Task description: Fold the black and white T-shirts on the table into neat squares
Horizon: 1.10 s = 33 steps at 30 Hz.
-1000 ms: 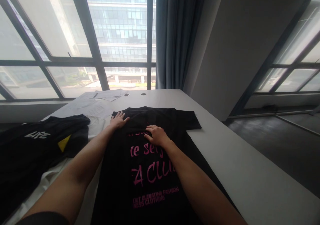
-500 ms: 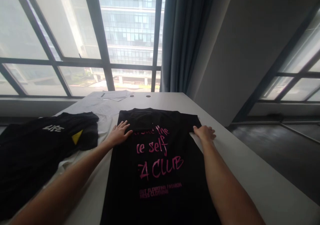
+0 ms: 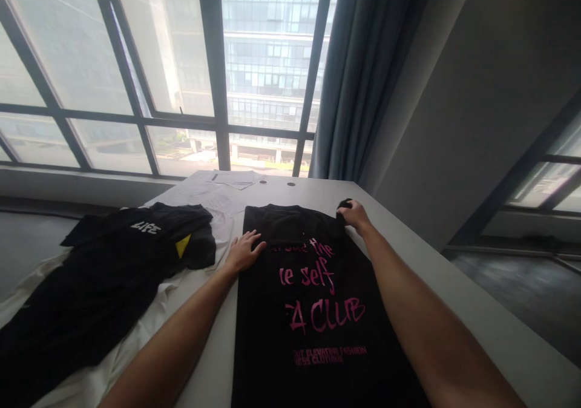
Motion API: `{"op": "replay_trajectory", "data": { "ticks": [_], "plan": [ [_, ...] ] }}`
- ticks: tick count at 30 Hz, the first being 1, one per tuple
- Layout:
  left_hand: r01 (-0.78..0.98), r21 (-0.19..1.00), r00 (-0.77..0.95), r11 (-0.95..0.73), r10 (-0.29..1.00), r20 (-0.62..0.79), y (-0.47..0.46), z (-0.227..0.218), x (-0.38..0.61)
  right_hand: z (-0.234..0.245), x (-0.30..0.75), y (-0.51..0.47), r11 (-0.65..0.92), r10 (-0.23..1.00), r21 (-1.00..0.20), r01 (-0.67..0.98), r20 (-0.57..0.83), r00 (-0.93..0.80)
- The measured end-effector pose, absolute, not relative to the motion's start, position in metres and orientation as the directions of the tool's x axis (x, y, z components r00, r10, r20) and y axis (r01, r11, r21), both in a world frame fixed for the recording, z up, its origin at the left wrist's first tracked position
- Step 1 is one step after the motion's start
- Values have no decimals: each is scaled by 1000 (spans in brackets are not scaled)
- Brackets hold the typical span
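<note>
A black T-shirt (image 3: 267, 311) with pink lettering lies spread on the white table, its left side folded inward so part of the print is cut off. My left hand (image 3: 244, 252) rests flat on its left edge near the shoulder, fingers spread. At the upper right, my right hand (image 3: 354, 215) is closed around the shirt's sleeve, which is lifted and bunched in the fingers. The shirt's lower end runs out of view at the bottom.
Left of my arms lies another black T-shirt (image 3: 136, 275) with a yellow triangle, on top of white cloth (image 3: 170, 293). Papers (image 3: 233, 180) lie at the far end of the white table (image 3: 454, 311). Beyond stand windows and a blue-grey curtain (image 3: 358, 81).
My right hand has closed on the right sleeve and raised it, bending it upward and inward. My left hand stays on the left edge. The view has turned left.
</note>
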<state>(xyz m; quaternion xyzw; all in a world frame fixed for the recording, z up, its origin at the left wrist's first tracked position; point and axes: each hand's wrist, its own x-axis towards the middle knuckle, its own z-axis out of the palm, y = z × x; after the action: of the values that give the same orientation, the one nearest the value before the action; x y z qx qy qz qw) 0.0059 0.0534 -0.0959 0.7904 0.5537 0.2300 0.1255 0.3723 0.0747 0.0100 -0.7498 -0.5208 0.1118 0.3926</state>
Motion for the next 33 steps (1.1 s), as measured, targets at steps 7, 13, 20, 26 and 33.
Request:
{"op": "replay_trajectory", "data": {
  "ticks": [7,13,20,26,33],
  "plan": [
    [696,605,224,-386,918,328,59,-98,-1,-2,206,87,205,972,-554,807,213,-101],
    [700,614,183,-365,922,341,57,-98,-1,-33,186,83,363,916,-553,750,65,-396],
    [720,553,189,-420,885,426,56,-96,1,-39,216,86,266,964,-439,858,94,-250],
    [714,540,91,-446,823,561,53,-92,-1,-55,220,83,172,985,-290,942,40,-168],
    [750,427,226,-506,802,554,46,-88,5,-70,220,99,40,999,-243,969,11,-38]
  ]
}}
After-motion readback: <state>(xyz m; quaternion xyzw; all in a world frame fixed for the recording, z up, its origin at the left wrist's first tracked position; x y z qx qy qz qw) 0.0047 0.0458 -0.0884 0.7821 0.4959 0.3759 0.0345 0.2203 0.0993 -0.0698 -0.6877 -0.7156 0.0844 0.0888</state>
